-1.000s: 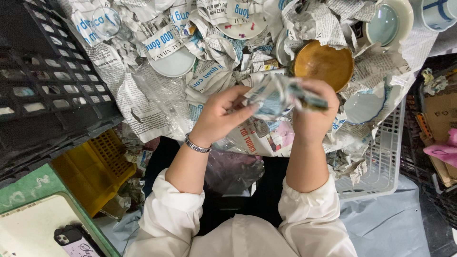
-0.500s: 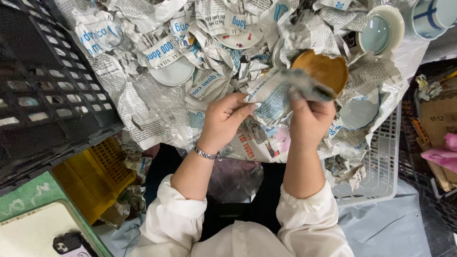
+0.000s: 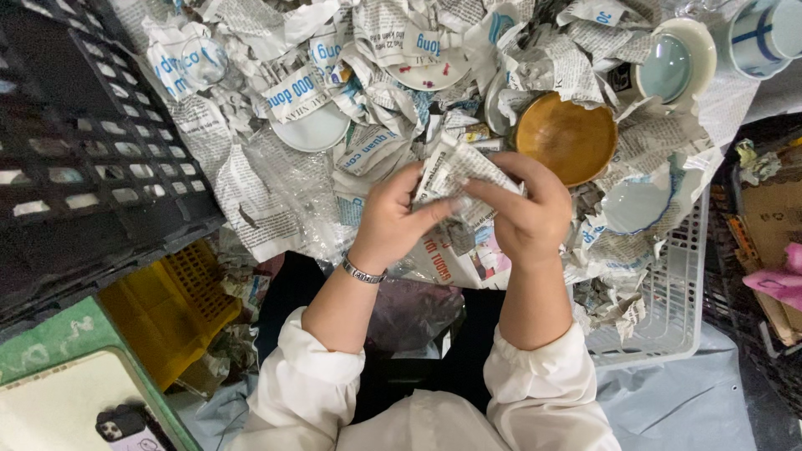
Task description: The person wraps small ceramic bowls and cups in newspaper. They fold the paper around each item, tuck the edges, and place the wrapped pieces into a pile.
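Note:
Both of my hands hold one object wrapped in crumpled newspaper [image 3: 455, 171], lifted just above the pile. My left hand [image 3: 393, 219], with a silver bracelet at the wrist, grips its left side. My right hand [image 3: 525, 209] closes over its right side and top. What lies inside the wrapping is hidden. Just beyond my right hand sits a brown wooden bowl [image 3: 566, 138] among torn newspaper.
A white plastic crate [image 3: 668, 305] holds loose newspaper and pale blue dishes [image 3: 635, 205]. A pale green cup [image 3: 668, 65] and a blue-striped cup [image 3: 764, 33] stand far right. A black crate [image 3: 83, 159] is at left, a yellow basket [image 3: 167, 305] below it, a phone [image 3: 121, 426] bottom left.
The wrapped object has come lower and nearer to me, and my hands have closed more tightly around the paper. The view has shifted a little.

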